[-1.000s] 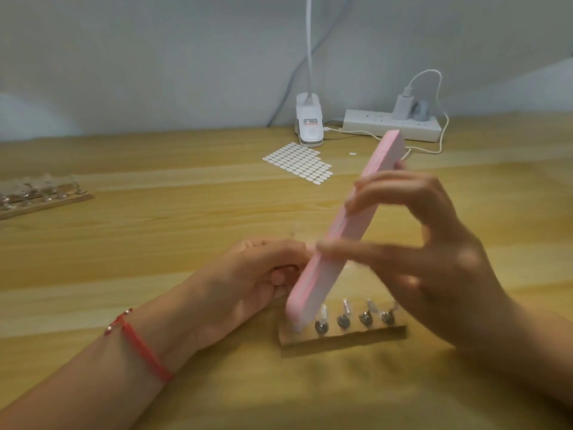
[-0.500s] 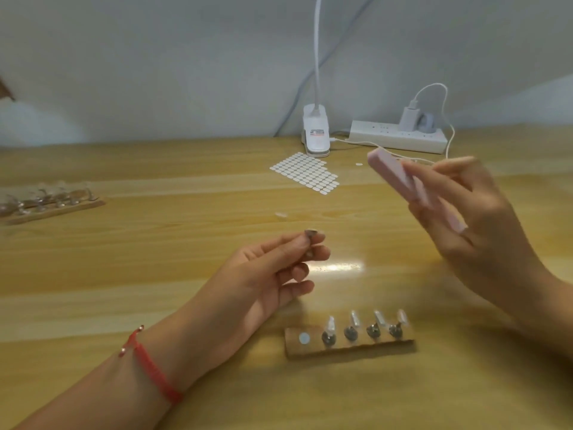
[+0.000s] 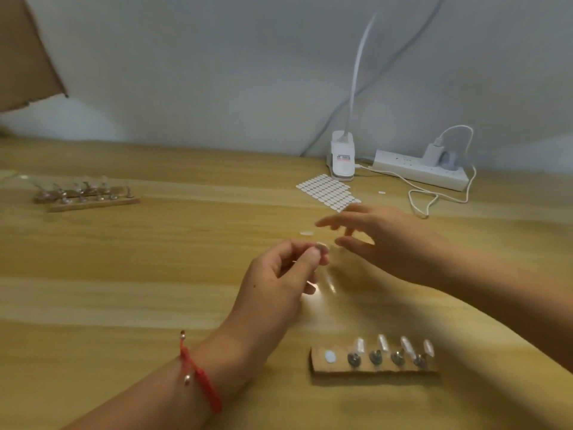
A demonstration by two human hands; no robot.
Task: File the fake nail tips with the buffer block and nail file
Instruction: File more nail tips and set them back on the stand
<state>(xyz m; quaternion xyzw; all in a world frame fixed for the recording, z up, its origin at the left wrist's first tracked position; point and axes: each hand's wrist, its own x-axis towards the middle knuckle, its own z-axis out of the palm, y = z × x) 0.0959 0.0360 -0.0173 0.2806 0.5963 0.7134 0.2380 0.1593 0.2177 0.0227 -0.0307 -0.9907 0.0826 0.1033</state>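
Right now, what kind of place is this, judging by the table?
Probably a nail-craft work desk: a wooden table with fake nail tips on a stand, a sheet of adhesive tabs and a clip lamp.

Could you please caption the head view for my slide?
Left hand pinches a nail-tip stand; open right hand hovers beside it.

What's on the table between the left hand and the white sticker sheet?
One loose white sticker lies between the left hand and the sticker sheet; the head view shows it.
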